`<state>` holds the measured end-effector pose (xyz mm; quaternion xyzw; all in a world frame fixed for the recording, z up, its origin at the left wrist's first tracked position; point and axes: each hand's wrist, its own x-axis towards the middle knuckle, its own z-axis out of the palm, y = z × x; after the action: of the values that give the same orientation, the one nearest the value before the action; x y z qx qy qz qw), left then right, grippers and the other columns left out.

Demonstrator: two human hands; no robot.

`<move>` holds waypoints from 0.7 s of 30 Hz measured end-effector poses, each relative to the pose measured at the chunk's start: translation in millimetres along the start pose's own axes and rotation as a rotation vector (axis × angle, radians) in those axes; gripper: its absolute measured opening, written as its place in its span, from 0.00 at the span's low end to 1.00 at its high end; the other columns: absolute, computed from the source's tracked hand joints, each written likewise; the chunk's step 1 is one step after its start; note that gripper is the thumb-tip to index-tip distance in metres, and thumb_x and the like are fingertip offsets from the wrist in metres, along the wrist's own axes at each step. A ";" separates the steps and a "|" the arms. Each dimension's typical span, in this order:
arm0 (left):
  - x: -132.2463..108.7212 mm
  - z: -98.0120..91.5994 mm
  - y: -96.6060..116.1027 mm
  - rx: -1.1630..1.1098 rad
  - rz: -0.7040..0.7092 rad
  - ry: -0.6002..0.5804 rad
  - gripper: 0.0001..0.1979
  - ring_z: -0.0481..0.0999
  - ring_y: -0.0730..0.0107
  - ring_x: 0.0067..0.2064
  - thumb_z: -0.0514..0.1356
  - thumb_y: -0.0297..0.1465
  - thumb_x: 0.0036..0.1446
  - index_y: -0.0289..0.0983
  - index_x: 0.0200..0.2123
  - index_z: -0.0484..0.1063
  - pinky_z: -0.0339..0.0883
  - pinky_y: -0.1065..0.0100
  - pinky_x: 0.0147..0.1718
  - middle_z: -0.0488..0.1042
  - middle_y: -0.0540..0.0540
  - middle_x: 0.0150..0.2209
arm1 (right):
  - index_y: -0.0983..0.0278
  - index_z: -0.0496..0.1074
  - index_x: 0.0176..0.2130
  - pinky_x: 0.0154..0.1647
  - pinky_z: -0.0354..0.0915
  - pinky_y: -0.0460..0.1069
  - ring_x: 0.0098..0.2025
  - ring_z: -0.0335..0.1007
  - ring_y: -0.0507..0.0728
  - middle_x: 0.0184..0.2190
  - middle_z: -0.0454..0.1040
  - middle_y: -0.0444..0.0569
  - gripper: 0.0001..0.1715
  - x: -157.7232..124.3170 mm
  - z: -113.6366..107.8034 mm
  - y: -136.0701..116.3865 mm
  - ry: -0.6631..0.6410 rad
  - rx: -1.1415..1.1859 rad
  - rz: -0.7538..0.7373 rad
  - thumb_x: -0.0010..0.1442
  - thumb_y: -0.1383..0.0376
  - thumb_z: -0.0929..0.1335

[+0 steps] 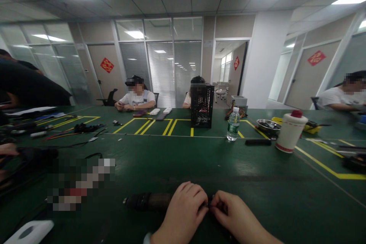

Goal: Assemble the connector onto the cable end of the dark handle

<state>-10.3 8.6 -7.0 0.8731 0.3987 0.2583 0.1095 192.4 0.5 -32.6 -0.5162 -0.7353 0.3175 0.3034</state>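
My left hand (187, 209) is closed, its thumb and forefinger pressed together near the front middle of the table. Facing it, my right hand (234, 213) is closed too, its fingertips almost meeting the left ones. Something small and dark shows between the two sets of fingertips, too hidden to name. A dark cylindrical tool (148, 201) with a narrow metal tip lies on its side, tip pointing left. Its right part disappears behind my left hand, so I cannot tell whether that hand grips it.
Beyond my hands stand a water bottle (233, 125), a white red-capped container (291, 131) and a black computer case (202, 106). A metal bowl (268, 126) and a black bar (257, 142) lie right. Cables (85, 129) spread left; a white object (32, 232) is front left. Several people sit around.
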 end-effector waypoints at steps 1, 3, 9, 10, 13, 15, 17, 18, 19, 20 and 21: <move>-0.3 -0.2 0.2 -0.005 0.007 0.000 0.11 0.70 0.65 0.45 0.65 0.21 0.55 0.41 0.37 0.70 0.54 0.57 0.55 0.72 0.54 0.40 | 0.62 0.73 0.33 0.29 0.60 0.42 0.30 0.70 0.52 0.28 0.75 0.40 0.06 0.2 0.2 0.5 0.000 0.002 0.000 0.58 0.72 0.67; -1.0 -0.6 0.5 -0.016 0.004 0.000 0.12 0.70 0.65 0.44 0.66 0.22 0.54 0.42 0.38 0.69 0.52 0.56 0.57 0.72 0.55 0.40 | 0.62 0.72 0.32 0.29 0.60 0.42 0.30 0.70 0.52 0.28 0.75 0.40 0.06 0.7 0.5 1.4 -0.004 0.006 0.000 0.58 0.73 0.67; -2.3 -1.3 0.2 -0.012 0.021 0.005 0.12 0.70 0.66 0.47 0.62 0.19 0.56 0.42 0.38 0.69 0.53 0.57 0.58 0.72 0.54 0.43 | 0.62 0.72 0.33 0.30 0.60 0.42 0.30 0.71 0.52 0.28 0.75 0.40 0.06 1.1 0.0 1.6 0.001 0.007 -0.005 0.58 0.73 0.67; -2.3 -1.1 0.2 -0.008 0.030 0.004 0.12 0.70 0.66 0.48 0.62 0.19 0.56 0.43 0.38 0.69 0.52 0.57 0.59 0.72 0.54 0.44 | 0.62 0.73 0.33 0.30 0.60 0.42 0.30 0.71 0.52 0.28 0.75 0.41 0.06 1.1 -0.2 1.4 0.000 0.007 -0.007 0.58 0.73 0.67; -2.5 -0.4 0.6 -0.014 0.031 0.016 0.13 0.70 0.65 0.48 0.62 0.20 0.55 0.43 0.40 0.69 0.52 0.56 0.59 0.72 0.54 0.44 | 0.63 0.73 0.32 0.29 0.60 0.42 0.30 0.70 0.52 0.27 0.75 0.41 0.06 1.3 -0.5 1.7 -0.004 0.003 -0.006 0.57 0.73 0.67; -2.5 0.0 1.0 -0.024 0.004 0.032 0.13 0.70 0.64 0.46 0.64 0.22 0.54 0.42 0.40 0.69 0.53 0.55 0.58 0.72 0.53 0.41 | 0.63 0.72 0.32 0.28 0.59 0.43 0.29 0.70 0.52 0.27 0.74 0.41 0.06 1.4 -0.1 2.5 -0.005 0.000 -0.001 0.57 0.73 0.67; -2.3 0.0 1.2 -0.025 -0.018 0.035 0.13 0.70 0.64 0.45 0.64 0.22 0.53 0.42 0.40 0.69 0.54 0.55 0.57 0.72 0.53 0.40 | 0.63 0.72 0.32 0.28 0.59 0.42 0.29 0.70 0.52 0.27 0.74 0.41 0.06 1.4 0.5 3.4 -0.002 0.003 0.000 0.58 0.73 0.67; -2.2 -0.2 1.3 -0.022 -0.018 0.030 0.12 0.70 0.64 0.45 0.64 0.22 0.54 0.42 0.39 0.69 0.54 0.55 0.57 0.72 0.53 0.40 | 0.63 0.72 0.32 0.28 0.59 0.42 0.29 0.70 0.52 0.27 0.74 0.41 0.06 1.3 0.8 3.7 -0.001 0.007 -0.001 0.58 0.73 0.67; -2.1 -0.3 1.3 -0.018 -0.011 0.021 0.11 0.70 0.64 0.45 0.63 0.22 0.54 0.42 0.38 0.69 0.54 0.56 0.57 0.72 0.53 0.41 | 0.63 0.73 0.33 0.28 0.59 0.42 0.29 0.70 0.52 0.27 0.75 0.41 0.06 1.1 0.9 3.9 -0.002 0.012 -0.001 0.58 0.73 0.67; -2.0 -0.5 1.2 -0.016 -0.001 0.010 0.11 0.70 0.64 0.46 0.62 0.21 0.55 0.42 0.38 0.69 0.54 0.56 0.57 0.72 0.53 0.42 | 0.63 0.73 0.33 0.29 0.60 0.42 0.29 0.70 0.52 0.27 0.75 0.41 0.06 1.0 0.9 3.9 -0.005 0.019 -0.002 0.58 0.73 0.67; -1.9 -0.7 1.2 -0.016 0.009 0.001 0.11 0.70 0.64 0.47 0.62 0.20 0.55 0.42 0.38 0.70 0.54 0.56 0.57 0.72 0.53 0.43 | 0.63 0.73 0.33 0.29 0.60 0.42 0.30 0.70 0.52 0.28 0.75 0.41 0.06 0.8 0.7 3.7 -0.010 0.029 -0.002 0.58 0.73 0.67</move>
<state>-11.0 6.3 -6.7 0.8738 0.3929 0.2624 0.1151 193.7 2.2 -35.8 -0.5095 -0.7326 0.3306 0.3074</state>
